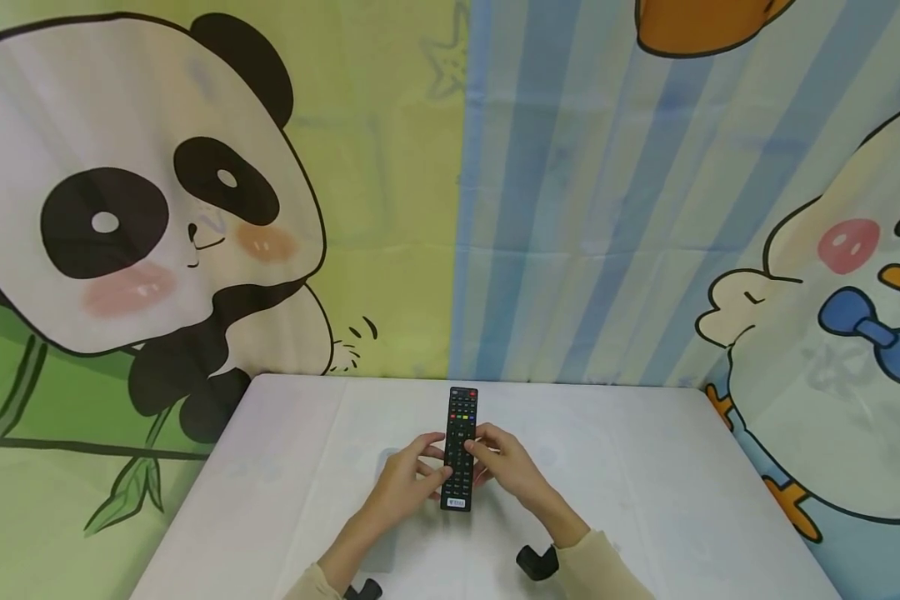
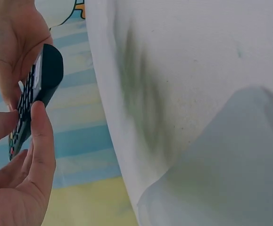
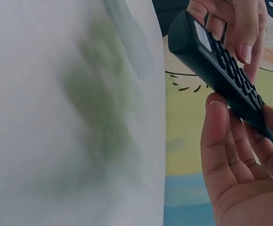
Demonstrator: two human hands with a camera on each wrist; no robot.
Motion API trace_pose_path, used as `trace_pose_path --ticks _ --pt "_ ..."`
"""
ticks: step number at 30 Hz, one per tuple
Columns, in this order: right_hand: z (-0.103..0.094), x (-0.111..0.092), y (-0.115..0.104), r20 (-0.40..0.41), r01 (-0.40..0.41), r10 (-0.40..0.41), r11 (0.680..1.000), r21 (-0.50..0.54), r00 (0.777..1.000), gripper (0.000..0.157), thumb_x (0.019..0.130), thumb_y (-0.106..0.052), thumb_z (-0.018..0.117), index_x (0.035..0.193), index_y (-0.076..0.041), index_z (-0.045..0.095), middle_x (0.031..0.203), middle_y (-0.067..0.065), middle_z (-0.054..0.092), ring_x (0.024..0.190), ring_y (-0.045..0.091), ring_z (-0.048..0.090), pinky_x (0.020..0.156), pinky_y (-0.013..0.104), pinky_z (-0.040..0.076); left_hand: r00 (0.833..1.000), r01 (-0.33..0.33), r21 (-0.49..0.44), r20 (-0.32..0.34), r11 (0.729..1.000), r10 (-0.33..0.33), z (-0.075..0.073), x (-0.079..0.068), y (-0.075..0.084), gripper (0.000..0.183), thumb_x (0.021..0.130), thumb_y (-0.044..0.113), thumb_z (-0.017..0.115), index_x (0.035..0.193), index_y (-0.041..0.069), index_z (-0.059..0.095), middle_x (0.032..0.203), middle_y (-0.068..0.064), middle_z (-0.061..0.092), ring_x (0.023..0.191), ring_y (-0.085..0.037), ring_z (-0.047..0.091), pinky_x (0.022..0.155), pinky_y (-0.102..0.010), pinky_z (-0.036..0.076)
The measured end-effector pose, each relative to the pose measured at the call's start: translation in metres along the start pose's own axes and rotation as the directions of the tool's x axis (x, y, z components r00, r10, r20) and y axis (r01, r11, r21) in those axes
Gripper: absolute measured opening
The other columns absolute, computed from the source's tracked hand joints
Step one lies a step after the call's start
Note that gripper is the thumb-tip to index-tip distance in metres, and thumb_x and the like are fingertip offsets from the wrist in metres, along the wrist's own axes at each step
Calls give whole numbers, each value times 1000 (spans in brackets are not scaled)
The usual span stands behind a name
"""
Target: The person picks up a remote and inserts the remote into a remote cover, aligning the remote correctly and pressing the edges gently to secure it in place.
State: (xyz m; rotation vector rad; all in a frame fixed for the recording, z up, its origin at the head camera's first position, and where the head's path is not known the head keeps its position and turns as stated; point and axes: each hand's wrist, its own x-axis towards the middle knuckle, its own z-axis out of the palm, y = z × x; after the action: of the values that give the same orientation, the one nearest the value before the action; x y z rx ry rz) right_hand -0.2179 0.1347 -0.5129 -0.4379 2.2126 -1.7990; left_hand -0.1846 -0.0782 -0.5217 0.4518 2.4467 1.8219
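A black remote control [image 1: 459, 450] is held up off the table, its button face showing in the head view and a white label at its near end. My left hand [image 1: 408, 483] grips its left edge, thumb on the front and fingers behind. On the opposite edge, my right hand [image 1: 513, 467] pinches it the same way, thumb over the buttons. The left wrist view shows the remote control [image 2: 51, 70] tilted, with the left fingers [image 2: 42, 141] around its side. Seen from the right wrist, the right fingers [image 3: 216, 136] support its underside.
A flat, translucent greyish sheet-like piece [image 2: 230, 160] lies on the white table [image 1: 285, 500] under my left forearm. Black wrist mounts [image 1: 537, 563] sit at both sleeves. Behind the table's far edge hangs a printed cloth [image 1: 390, 208] with a panda and a duck.
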Motion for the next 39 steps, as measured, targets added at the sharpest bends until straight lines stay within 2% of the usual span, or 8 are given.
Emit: trace_pose_path --ticks 6,13,16,25,28,34,37,39 --pt "-6 2 -5 -18 80 -81 995 -55 997 20 104 -22 58 114 -4 58 93 11 63 75 37 68 63 48 59 998 57 -101 -35 993 -61 -3 0 3 30 96 19 71 117 0 60 98 -11 62 82 -36 69 59 -35 59" --pt "-3 -10 -36 -36 154 -159 982 -112 987 13 103 -10 57 112 -1 59 100 18 63 81 43 66 68 52 58 993 120 -226 12 967 -121 -5 2 7 27 99 20 66 107 -5 64 93 -15 68 80 -32 71 64 -37 60" --pt "-1 -14 -44 -43 170 -177 976 -136 983 11 103 -4 56 112 0 59 102 20 63 84 46 66 71 55 57 987 158 -297 52 942 -149 -5 3 9 32 101 23 62 110 -7 65 96 -18 70 83 -31 72 68 -39 60" --pt "-1 -9 -17 -87 280 -314 919 -279 945 17 100 -12 64 116 -13 65 110 1 69 90 23 71 73 37 59 966 260 -500 139 826 -219 -7 3 14 61 102 46 55 117 -13 61 106 -24 70 93 -34 71 77 -42 58" --pt "-2 -9 -13 -65 386 -433 854 -348 899 18 98 -9 66 115 -16 66 110 -2 67 96 19 70 76 31 58 960 279 -558 160 781 -229 -9 3 16 62 102 46 56 119 -14 59 107 -24 70 93 -31 72 80 -43 58" --pt "-5 -9 -10 50 605 -655 662 -443 754 32 93 2 69 123 -8 64 118 5 64 107 22 66 83 28 56 951 308 -644 207 700 -228 -14 4 19 51 104 34 56 120 -14 59 108 -23 70 93 -28 72 83 -42 57" --pt "-7 -9 -10 104 662 -721 556 -502 685 27 97 -5 66 123 -4 64 122 12 62 111 25 64 87 28 55 946 323 -662 230 676 -227 -15 4 20 51 103 32 59 123 -14 56 110 -23 69 93 -26 72 84 -40 56" --pt "-8 -9 -9 134 673 -743 496 -548 656 24 101 -14 62 122 -5 65 124 15 60 113 27 62 90 28 53 944 329 -669 247 667 -218 -16 4 21 56 103 32 59 128 -17 51 111 -23 69 92 -24 72 84 -37 56"
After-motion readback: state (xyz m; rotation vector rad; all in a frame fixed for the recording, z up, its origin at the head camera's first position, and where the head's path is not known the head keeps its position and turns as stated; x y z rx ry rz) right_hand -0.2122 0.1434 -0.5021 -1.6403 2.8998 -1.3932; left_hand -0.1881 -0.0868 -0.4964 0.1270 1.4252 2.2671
